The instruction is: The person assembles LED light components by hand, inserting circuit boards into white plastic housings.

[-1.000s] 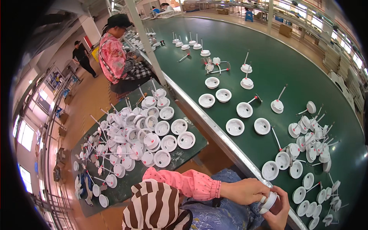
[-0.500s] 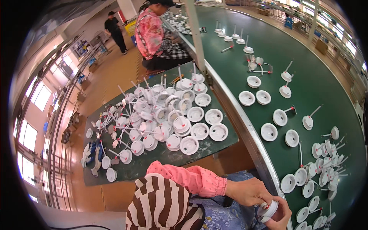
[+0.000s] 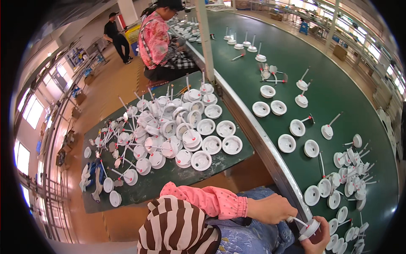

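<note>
My left hand (image 3: 270,210), below a pink dotted cuff, is closed with its fingertips at the end of a thin white lead (image 3: 300,222). The lead runs to a shallow round white plastic housing (image 3: 310,230) with a red spot where they meet. My right hand (image 3: 322,236) grips this housing by its rim, tilted, near the bench edge. Its inside is turned away from view. Several similar white housings (image 3: 312,195) lie on the green bench to the right, many with leads sticking out.
A dark side table (image 3: 156,186) at left bears a heap of white housings and gloves (image 3: 96,182). The green bench (image 3: 270,122) has a metal edge (image 3: 270,148) and a post (image 3: 204,42). A person in pink (image 3: 154,42) sits ahead; another (image 3: 117,38) stands beyond.
My left hand has drawn back from the housing, and the white lead now shows between my hands. The housing has tilted and moved slightly right. The whole view has shifted a little.
</note>
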The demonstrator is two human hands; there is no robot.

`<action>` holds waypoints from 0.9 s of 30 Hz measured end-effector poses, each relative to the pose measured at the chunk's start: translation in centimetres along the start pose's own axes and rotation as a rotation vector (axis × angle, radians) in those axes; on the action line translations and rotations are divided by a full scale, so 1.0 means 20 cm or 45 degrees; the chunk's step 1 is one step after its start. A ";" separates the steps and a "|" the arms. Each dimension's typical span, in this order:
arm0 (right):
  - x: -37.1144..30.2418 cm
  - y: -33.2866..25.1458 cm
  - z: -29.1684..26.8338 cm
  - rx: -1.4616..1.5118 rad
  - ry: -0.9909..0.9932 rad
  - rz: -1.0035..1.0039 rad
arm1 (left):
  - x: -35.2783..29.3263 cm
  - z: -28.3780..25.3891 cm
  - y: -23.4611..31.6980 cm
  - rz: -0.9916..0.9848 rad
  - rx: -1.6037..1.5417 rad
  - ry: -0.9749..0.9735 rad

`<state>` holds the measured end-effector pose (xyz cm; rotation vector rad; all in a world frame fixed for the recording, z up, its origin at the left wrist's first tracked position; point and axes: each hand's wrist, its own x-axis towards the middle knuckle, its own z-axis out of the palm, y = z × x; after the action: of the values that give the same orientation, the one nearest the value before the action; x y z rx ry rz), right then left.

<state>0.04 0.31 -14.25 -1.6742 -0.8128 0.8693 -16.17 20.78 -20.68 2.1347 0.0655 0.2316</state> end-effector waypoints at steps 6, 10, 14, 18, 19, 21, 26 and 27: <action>0.01 0.10 0.08 0.008 0.164 -0.132 | 0.10 0.07 0.05 0.249 0.256 0.032; 0.09 0.07 0.05 -0.147 -0.011 -0.313 | 0.13 0.00 0.09 0.107 -0.162 0.011; 0.06 0.02 0.00 0.363 -0.134 0.053 | 0.22 -0.02 0.06 0.250 -0.280 -0.059; 0.01 0.03 -0.04 0.592 -0.044 0.354 | 0.31 0.02 0.03 0.329 -0.121 -0.144; 0.00 0.06 -0.03 0.591 -0.004 0.291 | 0.31 0.03 0.04 0.328 -0.086 -0.128; 0.00 0.12 -0.01 0.494 0.062 0.134 | 0.31 0.05 0.06 0.333 -0.041 -0.099; 0.04 0.21 0.04 -0.090 0.341 -0.302 | 0.28 0.05 0.06 0.113 -0.266 -0.160; 0.05 0.22 0.05 -0.088 0.352 -0.286 | 0.28 0.04 0.04 0.092 -0.229 -0.119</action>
<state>0.03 0.54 -18.80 -1.6787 -0.8264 0.4477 -10.55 20.35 -19.60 1.9671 -0.0845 0.1731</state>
